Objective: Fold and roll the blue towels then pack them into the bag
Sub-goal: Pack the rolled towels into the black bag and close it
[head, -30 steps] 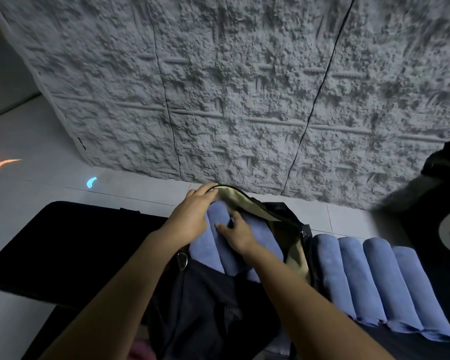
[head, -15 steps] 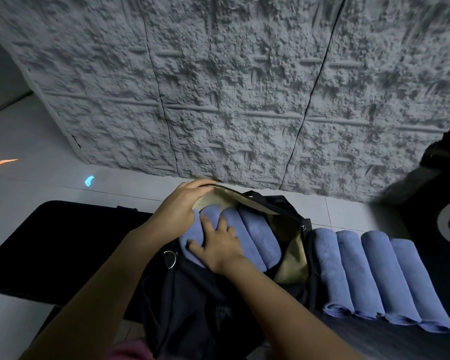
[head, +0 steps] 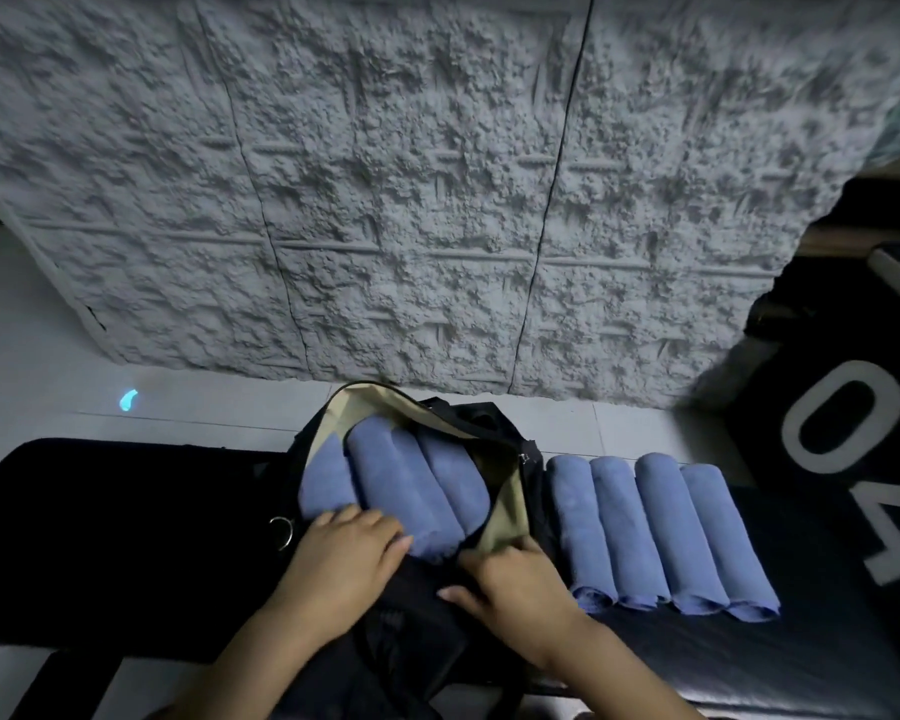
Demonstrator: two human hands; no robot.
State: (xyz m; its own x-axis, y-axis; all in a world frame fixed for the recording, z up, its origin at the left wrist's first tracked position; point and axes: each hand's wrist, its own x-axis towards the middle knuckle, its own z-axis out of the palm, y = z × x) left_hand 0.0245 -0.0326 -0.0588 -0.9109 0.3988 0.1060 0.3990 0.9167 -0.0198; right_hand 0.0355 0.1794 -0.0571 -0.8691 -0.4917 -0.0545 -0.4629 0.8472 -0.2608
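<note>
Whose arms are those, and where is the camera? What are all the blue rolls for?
The camera sits on a person's head and looks down, so the arms are that person's own. There is no machine here. A black bag with tan lining lies open on a black padded bench. Three rolled blue towels are packed inside. Four more rolls wait in a row beside it, on the right. The left hand rests on the packed towels' near ends. The right hand seems to pinch the bag's front edge.
</note>
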